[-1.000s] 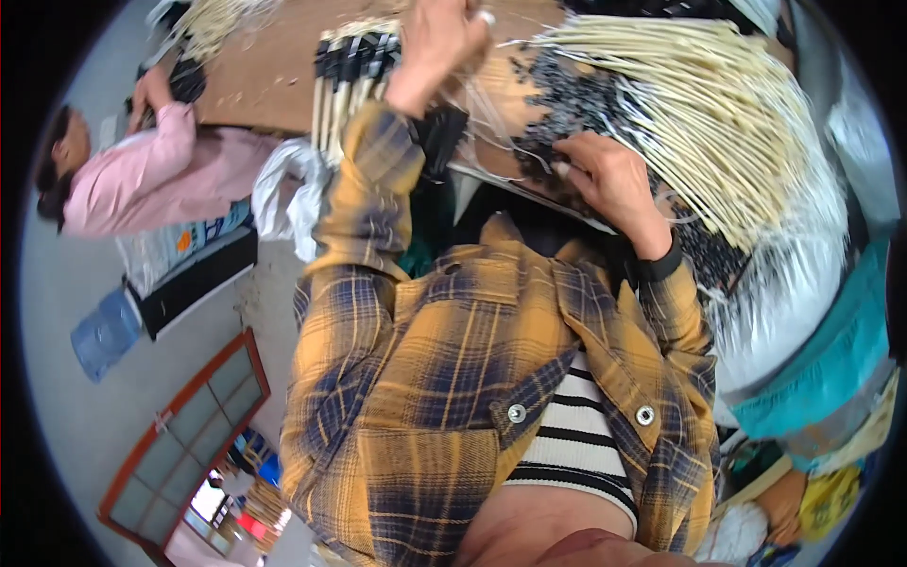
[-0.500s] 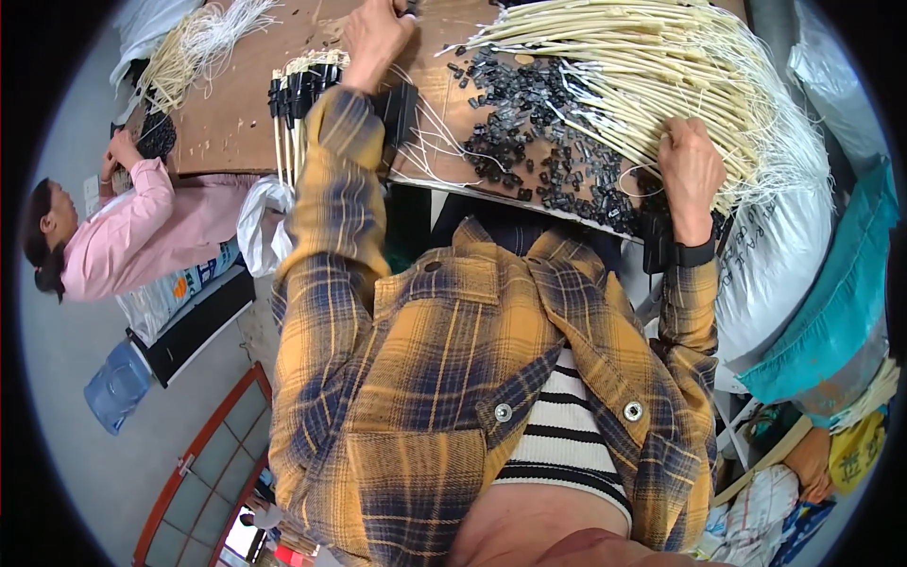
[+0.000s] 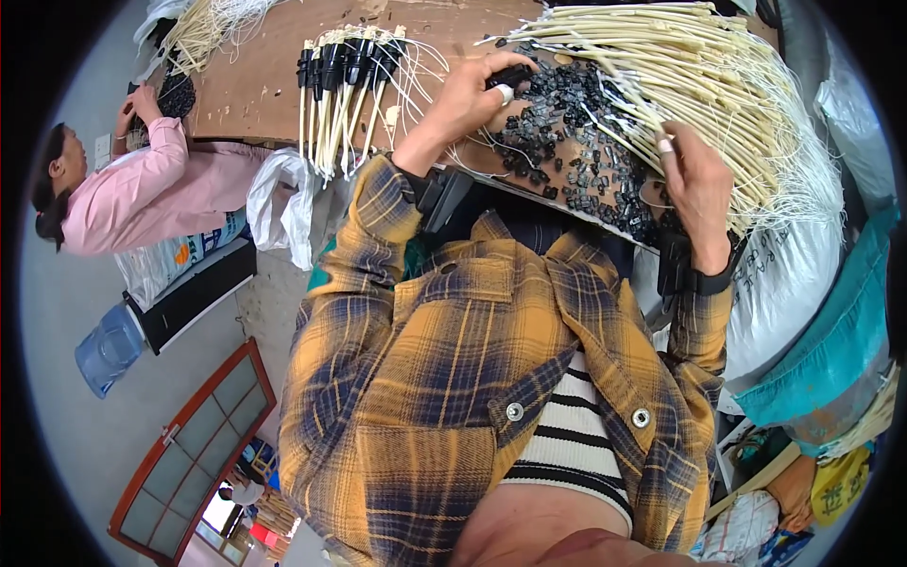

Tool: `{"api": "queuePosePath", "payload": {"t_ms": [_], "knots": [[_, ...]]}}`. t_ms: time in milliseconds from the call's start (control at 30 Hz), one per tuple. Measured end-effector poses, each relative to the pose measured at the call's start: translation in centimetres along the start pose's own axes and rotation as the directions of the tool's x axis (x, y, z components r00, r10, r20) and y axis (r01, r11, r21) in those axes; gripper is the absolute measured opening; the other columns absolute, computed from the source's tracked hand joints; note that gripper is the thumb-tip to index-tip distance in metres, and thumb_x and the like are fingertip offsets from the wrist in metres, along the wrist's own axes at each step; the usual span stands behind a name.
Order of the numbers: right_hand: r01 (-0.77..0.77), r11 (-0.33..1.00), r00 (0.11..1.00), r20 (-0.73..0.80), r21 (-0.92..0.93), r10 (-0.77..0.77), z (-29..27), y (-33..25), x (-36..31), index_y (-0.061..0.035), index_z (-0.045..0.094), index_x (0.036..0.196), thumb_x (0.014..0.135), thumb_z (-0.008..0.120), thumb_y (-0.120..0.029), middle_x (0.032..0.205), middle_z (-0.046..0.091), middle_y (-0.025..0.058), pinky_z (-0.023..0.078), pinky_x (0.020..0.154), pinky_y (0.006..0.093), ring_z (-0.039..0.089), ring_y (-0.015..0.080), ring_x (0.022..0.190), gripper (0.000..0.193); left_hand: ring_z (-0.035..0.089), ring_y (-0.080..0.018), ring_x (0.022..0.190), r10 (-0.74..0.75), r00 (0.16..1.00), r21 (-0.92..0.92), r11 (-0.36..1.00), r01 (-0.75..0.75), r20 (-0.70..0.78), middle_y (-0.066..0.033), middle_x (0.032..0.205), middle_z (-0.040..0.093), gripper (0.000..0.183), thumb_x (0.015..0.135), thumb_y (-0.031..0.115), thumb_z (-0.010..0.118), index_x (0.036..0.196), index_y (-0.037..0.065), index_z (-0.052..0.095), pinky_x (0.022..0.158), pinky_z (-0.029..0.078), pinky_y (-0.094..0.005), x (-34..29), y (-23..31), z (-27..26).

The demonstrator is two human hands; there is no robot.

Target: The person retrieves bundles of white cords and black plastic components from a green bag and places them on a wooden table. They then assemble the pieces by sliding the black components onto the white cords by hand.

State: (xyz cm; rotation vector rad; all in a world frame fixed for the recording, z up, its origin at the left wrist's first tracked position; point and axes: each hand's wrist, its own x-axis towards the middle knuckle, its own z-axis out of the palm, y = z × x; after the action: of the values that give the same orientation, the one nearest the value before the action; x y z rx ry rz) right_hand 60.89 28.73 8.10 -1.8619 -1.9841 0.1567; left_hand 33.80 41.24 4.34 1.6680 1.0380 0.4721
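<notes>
My left hand is closed around a dark black plastic part, just left of a pile of small black plastic pieces. A white band wraps its thumb. My right hand, also with a white band on a finger, is at the lower left edge of a big heap of cream sticks with white strings. Its fingers are bent together against the stick ends; what they hold is hidden. Further left, several cream sticks with black sleeves lie side by side, their white strings trailing toward my left wrist.
The brown table has its near edge at my waist. At the left, a co-worker in a pink shirt handles dark pieces near another stick bundle. White sacks and a teal sack stand at the right.
My left hand has come from the far table beyond the sleeved sticks, back and right to the black pile, with the dark part in it. My right hand stays by the stick heap, its fingers shifted.
</notes>
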Motion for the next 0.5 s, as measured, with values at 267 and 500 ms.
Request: {"api": "queuePosePath", "payload": {"t_ms": [267, 500], "knots": [[0.018, 0.937, 1.000, 0.007, 0.350, -0.022, 1.4, -1.1, -0.6, -0.0029, 0.068, 0.102, 0.085, 0.062, -0.004, 0.087, 0.068, 0.0136, 0.050, 0.063, 0.0297, 0.066, 0.0248, 0.070, 0.018, 0.060, -0.0087, 0.087, 0.086, 0.996, 0.005, 0.996, -0.085, -0.037, -0.0004, 0.105, 0.065, 0.044, 0.085, -0.008, 0.049, 0.118, 0.017, 0.065, 0.069, 0.052, -0.0225, 0.4, -0.9, 0.2], [0.247, 0.958, 0.963, 0.074, 0.142, -0.259, 3.0, -3.3, 0.0, -0.0108, 0.065, 0.109, 0.074, 0.071, -0.007, 0.089, 0.067, 0.0070, 0.050, 0.056, 0.0311, 0.063, 0.0243, 0.064, 0.036, 0.064, -0.0190, 0.076, 0.638, 0.713, 0.395, 0.598, -0.697, 0.291, -0.0001, 0.093, 0.067, 0.043, 0.074, -0.006, 0.063, 0.110, 0.018, 0.067, 0.061, 0.050, -0.0288, 0.8, -1.3, 0.5]]}}
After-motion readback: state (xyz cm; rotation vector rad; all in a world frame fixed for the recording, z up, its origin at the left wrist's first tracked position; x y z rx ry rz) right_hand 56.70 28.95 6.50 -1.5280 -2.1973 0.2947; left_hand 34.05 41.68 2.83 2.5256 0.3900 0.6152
